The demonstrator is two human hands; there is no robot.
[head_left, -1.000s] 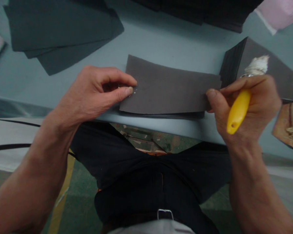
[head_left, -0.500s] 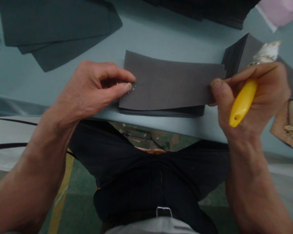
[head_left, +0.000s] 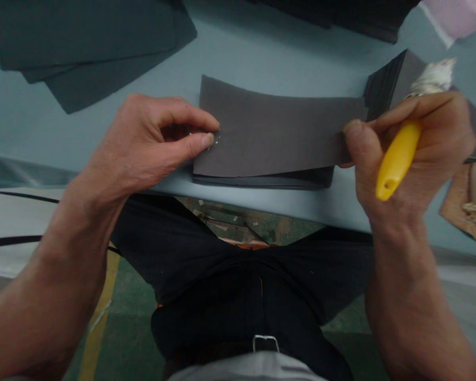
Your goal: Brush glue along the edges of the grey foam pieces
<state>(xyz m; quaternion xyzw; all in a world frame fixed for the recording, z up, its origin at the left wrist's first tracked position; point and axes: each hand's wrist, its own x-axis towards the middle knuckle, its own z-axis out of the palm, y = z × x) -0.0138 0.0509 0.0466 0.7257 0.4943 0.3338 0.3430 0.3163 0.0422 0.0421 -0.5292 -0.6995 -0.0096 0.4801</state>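
A dark grey-brown rectangular sheet [head_left: 277,135] lies slightly bowed over a stack of similar sheets [head_left: 305,179] by the table's front edge. Thumb and forefinger of my left hand [head_left: 154,140] pinch its left edge, where a few small white specks show beside the thumb. At the other end, my right hand [head_left: 436,137] grips the sheet's right edge between thumb and fingers. That same hand also holds a brush [head_left: 399,159], its yellow handle pointing towards me and its whitish, caked bristles pointing away.
Large dark sheets [head_left: 91,37] overlap at the back left. Behind my right hand stands another stack of dark sheets [head_left: 386,79]. A dark pile [head_left: 365,16] and pink material [head_left: 460,18] are at the back. A brown piece [head_left: 460,198] with yellowish residue lies at right.
My right hand, with the brush, has shifted very slightly up and right, and the sheet's right end has risen a little. My left hand keeps its pinch.
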